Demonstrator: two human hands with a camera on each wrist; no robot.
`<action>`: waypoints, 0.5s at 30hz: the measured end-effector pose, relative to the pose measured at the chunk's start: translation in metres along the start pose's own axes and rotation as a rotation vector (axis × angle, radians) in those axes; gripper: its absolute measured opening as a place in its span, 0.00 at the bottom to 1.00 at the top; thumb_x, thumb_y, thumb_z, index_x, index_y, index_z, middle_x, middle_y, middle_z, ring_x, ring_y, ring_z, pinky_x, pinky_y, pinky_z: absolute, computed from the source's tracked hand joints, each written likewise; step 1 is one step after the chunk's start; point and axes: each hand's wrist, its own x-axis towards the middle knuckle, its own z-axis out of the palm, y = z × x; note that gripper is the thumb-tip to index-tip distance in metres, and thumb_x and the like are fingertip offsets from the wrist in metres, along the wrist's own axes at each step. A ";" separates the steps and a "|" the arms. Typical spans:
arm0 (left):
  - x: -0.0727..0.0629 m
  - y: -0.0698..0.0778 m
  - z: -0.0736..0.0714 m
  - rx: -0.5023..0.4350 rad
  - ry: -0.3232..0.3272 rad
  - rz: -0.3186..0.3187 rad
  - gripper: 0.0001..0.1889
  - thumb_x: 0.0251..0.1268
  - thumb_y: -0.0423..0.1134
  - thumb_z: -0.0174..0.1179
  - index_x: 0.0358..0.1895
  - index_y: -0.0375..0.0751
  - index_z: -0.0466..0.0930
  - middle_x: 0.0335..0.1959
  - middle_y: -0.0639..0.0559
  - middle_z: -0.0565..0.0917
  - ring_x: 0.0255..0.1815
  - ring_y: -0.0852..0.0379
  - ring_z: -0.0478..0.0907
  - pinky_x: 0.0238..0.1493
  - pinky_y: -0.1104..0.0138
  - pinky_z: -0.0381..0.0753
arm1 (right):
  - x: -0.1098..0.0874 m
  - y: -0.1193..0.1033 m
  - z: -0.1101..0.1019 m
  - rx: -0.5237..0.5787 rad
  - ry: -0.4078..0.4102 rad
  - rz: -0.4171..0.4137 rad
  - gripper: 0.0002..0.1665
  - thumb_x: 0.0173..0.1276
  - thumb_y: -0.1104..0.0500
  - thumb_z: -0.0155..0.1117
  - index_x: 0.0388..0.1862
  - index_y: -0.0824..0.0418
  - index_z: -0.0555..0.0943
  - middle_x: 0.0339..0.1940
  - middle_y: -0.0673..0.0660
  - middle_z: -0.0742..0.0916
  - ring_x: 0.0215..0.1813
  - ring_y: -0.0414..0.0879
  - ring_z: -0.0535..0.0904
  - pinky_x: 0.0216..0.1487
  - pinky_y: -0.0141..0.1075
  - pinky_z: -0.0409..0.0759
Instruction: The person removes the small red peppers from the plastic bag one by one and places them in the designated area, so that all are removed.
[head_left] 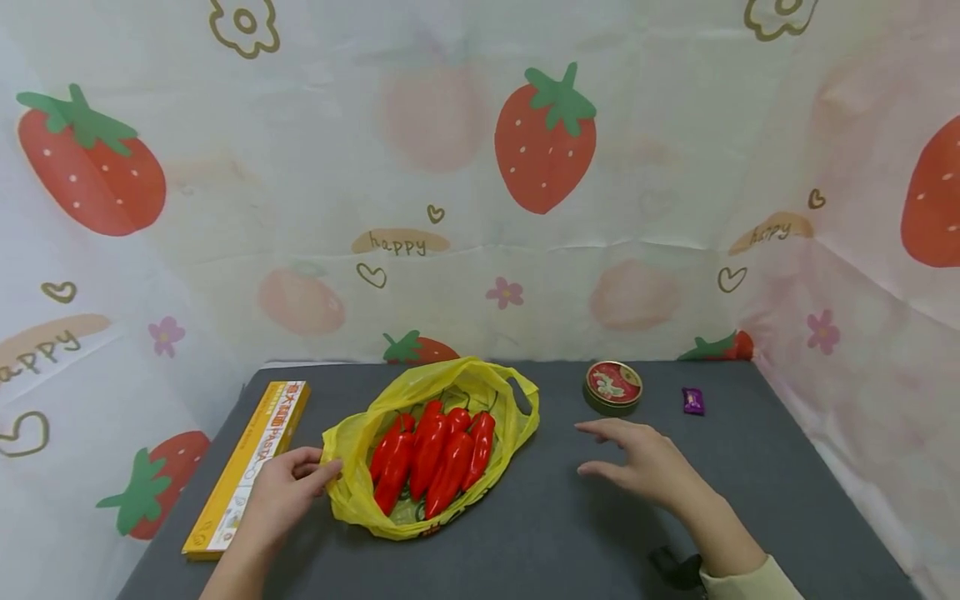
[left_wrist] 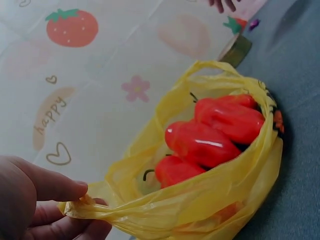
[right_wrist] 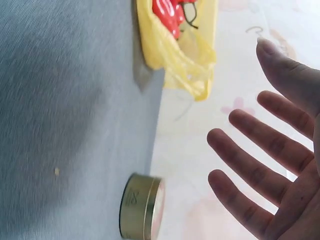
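A yellow plastic bag (head_left: 352,492) lies on the dark table with its mouth spread wide. Several red peppers (head_left: 427,450) with thin dark stems are heaped inside it. My left hand (head_left: 288,483) pinches the bag's left edge between thumb and fingers; the left wrist view shows the gathered plastic (left_wrist: 85,207) in that grip. Over the table to the right of the bag, my right hand (head_left: 645,467) is held with fingers spread and nothing in it. In the right wrist view its fingers (right_wrist: 255,175) are apart, with the round tin (right_wrist: 137,207) beyond them.
A yellow pasta box (head_left: 247,475) lies along the table's left side. The red-lidded round tin (head_left: 613,385) stands at the back right, with a small purple wrapped candy (head_left: 693,401) beside it. Strawberry-printed cloth (head_left: 465,208) hangs behind the table and along both sides.
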 end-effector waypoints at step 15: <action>-0.002 0.002 0.001 0.126 0.051 0.041 0.19 0.67 0.48 0.67 0.50 0.34 0.83 0.37 0.48 0.86 0.37 0.55 0.77 0.32 0.70 0.78 | 0.037 -0.027 0.034 0.143 0.011 -0.082 0.29 0.65 0.51 0.74 0.64 0.53 0.80 0.53 0.51 0.88 0.49 0.48 0.86 0.50 0.47 0.83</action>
